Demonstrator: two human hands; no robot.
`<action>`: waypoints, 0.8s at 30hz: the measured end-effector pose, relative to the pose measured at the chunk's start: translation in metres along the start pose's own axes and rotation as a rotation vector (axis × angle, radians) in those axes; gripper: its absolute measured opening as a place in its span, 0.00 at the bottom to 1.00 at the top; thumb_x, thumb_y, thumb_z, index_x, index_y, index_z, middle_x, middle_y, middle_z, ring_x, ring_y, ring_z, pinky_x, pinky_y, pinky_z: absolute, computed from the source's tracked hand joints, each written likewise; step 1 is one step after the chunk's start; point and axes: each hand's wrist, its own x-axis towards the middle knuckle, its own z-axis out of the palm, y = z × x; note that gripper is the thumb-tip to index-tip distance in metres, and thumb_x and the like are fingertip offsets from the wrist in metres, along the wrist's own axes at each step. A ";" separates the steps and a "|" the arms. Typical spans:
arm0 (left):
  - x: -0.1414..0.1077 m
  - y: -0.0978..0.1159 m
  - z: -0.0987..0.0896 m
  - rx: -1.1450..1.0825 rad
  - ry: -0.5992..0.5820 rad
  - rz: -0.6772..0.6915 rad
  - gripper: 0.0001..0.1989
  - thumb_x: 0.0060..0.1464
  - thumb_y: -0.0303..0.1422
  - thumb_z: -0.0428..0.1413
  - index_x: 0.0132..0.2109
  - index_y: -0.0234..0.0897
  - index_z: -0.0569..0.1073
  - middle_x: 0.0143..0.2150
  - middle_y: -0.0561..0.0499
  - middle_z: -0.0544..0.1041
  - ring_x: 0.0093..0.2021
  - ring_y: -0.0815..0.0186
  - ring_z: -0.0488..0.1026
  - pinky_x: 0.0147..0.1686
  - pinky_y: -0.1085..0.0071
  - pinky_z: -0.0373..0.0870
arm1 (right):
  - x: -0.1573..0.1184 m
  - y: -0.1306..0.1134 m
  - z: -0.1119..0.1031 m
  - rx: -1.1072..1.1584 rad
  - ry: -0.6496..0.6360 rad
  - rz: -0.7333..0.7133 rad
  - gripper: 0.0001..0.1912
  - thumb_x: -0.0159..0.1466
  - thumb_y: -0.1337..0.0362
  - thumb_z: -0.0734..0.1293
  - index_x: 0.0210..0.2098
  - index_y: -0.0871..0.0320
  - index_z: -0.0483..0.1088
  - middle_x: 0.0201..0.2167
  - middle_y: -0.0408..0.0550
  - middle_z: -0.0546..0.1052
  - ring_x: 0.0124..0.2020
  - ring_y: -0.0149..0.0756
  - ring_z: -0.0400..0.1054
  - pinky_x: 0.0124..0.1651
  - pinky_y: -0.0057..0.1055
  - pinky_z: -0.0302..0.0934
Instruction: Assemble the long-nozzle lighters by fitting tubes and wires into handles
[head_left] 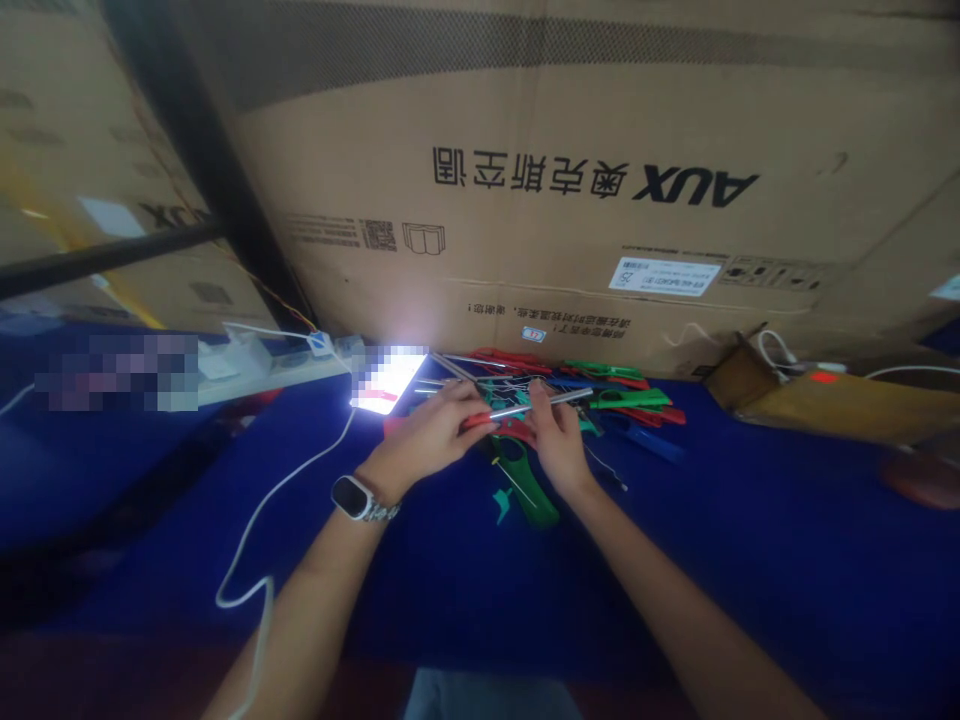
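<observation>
Both left hand and right hand pinch a red-ended silver tube at twelve o'clock from the green handle, apparently aligning it, the next move calling for steadiness.

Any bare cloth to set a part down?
Bare blue cloth: between the forearms, nearer the body than the green handle; and right of the right forearm, short of the yellowish box. Crowded: around left hand, right hand and silver rod.
</observation>
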 end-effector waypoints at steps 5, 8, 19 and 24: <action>0.002 0.001 0.008 -0.013 -0.041 -0.005 0.06 0.63 0.34 0.56 0.40 0.36 0.75 0.42 0.46 0.71 0.47 0.57 0.69 0.49 0.58 0.69 | -0.010 -0.002 0.012 -0.062 -0.084 -0.011 0.25 0.66 0.42 0.61 0.25 0.54 0.62 0.18 0.37 0.60 0.20 0.29 0.52 0.23 0.28 0.48; 0.002 0.001 0.012 -0.018 -0.026 -0.048 0.04 0.57 0.26 0.59 0.40 0.36 0.73 0.44 0.46 0.72 0.49 0.56 0.69 0.51 0.57 0.70 | -0.015 -0.003 0.016 -0.134 -0.117 -0.054 0.24 0.68 0.44 0.61 0.25 0.55 0.64 0.19 0.38 0.63 0.22 0.31 0.56 0.25 0.28 0.50; 0.004 0.015 0.026 -0.026 0.130 -0.147 0.27 0.57 0.19 0.48 0.63 0.33 0.58 0.58 0.34 0.68 0.59 0.51 0.69 0.56 0.51 0.70 | -0.022 -0.012 0.028 -0.637 -0.180 -0.067 0.30 0.72 0.44 0.51 0.28 0.56 0.72 0.21 0.47 0.73 0.27 0.39 0.70 0.30 0.30 0.55; 0.006 0.008 0.023 -0.148 0.222 -0.094 0.29 0.53 0.19 0.52 0.62 0.36 0.63 0.55 0.39 0.68 0.55 0.55 0.71 0.54 0.57 0.72 | -0.018 -0.020 0.026 -0.688 -0.196 -0.055 0.31 0.72 0.44 0.50 0.30 0.56 0.73 0.27 0.51 0.77 0.34 0.42 0.73 0.36 0.32 0.59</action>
